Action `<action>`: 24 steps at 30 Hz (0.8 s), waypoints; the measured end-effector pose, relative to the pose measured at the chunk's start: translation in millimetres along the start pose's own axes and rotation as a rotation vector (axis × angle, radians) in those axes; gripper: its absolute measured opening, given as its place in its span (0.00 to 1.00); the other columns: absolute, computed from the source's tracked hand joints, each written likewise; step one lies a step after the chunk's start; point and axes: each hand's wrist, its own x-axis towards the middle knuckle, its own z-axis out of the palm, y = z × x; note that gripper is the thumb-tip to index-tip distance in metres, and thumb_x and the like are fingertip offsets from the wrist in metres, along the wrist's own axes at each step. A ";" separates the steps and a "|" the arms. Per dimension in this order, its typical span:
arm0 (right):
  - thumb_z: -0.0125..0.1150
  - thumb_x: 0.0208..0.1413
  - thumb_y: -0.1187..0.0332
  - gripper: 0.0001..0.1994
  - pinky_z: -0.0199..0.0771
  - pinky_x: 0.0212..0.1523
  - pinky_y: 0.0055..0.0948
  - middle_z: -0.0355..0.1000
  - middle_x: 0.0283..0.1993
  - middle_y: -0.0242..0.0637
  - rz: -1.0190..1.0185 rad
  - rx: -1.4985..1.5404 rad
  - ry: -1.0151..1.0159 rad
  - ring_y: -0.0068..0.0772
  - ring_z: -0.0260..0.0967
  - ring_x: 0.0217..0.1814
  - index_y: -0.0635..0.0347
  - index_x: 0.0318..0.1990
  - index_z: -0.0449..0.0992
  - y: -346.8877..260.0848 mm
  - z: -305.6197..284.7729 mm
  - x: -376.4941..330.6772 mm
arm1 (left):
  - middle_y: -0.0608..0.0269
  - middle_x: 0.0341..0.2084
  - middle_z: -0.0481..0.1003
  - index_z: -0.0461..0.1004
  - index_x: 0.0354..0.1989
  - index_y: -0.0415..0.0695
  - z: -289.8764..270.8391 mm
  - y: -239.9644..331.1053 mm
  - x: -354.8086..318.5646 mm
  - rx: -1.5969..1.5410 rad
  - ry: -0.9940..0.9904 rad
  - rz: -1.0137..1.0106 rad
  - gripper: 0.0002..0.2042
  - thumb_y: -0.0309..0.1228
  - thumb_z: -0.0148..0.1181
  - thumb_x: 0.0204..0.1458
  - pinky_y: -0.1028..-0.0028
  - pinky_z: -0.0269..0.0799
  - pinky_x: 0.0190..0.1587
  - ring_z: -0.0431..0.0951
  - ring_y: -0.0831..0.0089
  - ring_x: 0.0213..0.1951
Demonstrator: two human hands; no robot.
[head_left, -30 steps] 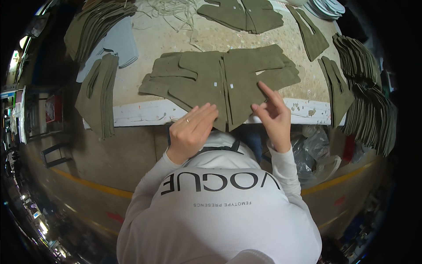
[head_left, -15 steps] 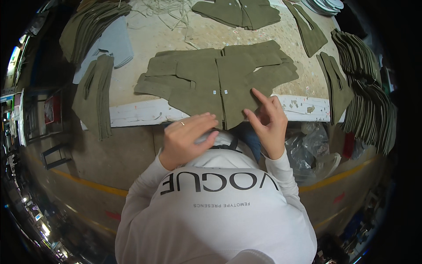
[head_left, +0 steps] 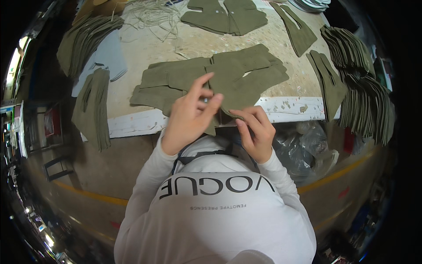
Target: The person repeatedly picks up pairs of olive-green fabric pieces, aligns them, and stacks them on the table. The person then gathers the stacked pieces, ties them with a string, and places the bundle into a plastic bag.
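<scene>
The olive fabric pieces (head_left: 220,81) lie spread flat near the front edge of the worktable (head_left: 285,108), overlapping at the middle, their lower tips reaching over the white painted edge; the left hand (head_left: 187,119) rests on the near part of this cloth, fingers (head_left: 200,86) extended and held close together, thumb alongside, pressing or lifting the fabric rather than clenching it, though whether cloth is pinched beneath cannot be told; the right hand (head_left: 255,132) sits just beside it at the table edge, its fingers (head_left: 246,115) curled and closed on the lower tip of the fabric, which shows as a thin folded edge between thumb and forefinger; the two hands are nearly touching; stacks of cut olive pieces (head_left: 356,83) hang over the right side of the table; another stack (head_left: 92,108) drapes over the left edge; more cut pieces (head_left: 224,17) lie farther back.
</scene>
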 end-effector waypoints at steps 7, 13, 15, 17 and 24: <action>0.62 0.54 0.75 0.09 0.70 0.32 0.26 0.70 0.34 0.39 0.040 0.064 -0.014 0.31 0.68 0.30 0.63 0.42 0.82 -7.9 -0.1 -6.5 | 0.49 0.56 0.68 0.67 0.62 0.48 8.0 2.0 8.6 0.311 0.054 0.326 0.28 0.22 0.60 0.49 0.76 0.75 0.28 0.77 0.71 0.28; 0.47 0.67 0.69 0.14 0.71 0.34 0.23 0.69 0.40 0.37 0.308 0.334 -0.052 0.24 0.69 0.36 0.64 0.48 0.79 -5.5 -6.4 7.1 | 0.56 0.56 0.70 0.71 0.59 0.48 -84.4 2.1 -17.2 0.391 0.086 0.176 0.29 0.18 0.49 0.44 0.81 0.68 0.33 0.74 0.81 0.40; 0.41 0.70 0.65 0.17 0.73 0.37 0.23 0.68 0.46 0.37 0.447 0.544 -0.135 0.22 0.69 0.41 0.64 0.53 0.76 -6.2 -2.7 16.6 | 0.59 0.53 0.72 0.72 0.58 0.45 -121.5 -6.9 -23.8 0.358 0.129 0.100 0.28 0.17 0.46 0.43 0.83 0.67 0.35 0.74 0.80 0.42; 0.37 0.71 0.60 0.21 0.72 0.43 0.24 0.67 0.53 0.37 0.462 0.638 -0.138 0.25 0.68 0.49 0.64 0.59 0.70 -10.3 8.6 24.9 | 0.61 0.53 0.71 0.72 0.58 0.43 -140.7 -22.1 -26.6 0.229 0.139 0.069 0.29 0.15 0.44 0.43 0.84 0.68 0.40 0.73 0.80 0.45; 0.41 0.70 0.57 0.23 0.63 0.64 0.36 0.58 0.67 0.42 0.555 0.711 -0.144 0.37 0.55 0.70 0.56 0.68 0.58 -23.2 35.0 41.2 | 0.66 0.53 0.71 0.72 0.57 0.39 -158.3 -50.3 -40.2 0.068 0.176 -0.004 0.26 0.13 0.46 0.47 0.85 0.64 0.50 0.71 0.83 0.48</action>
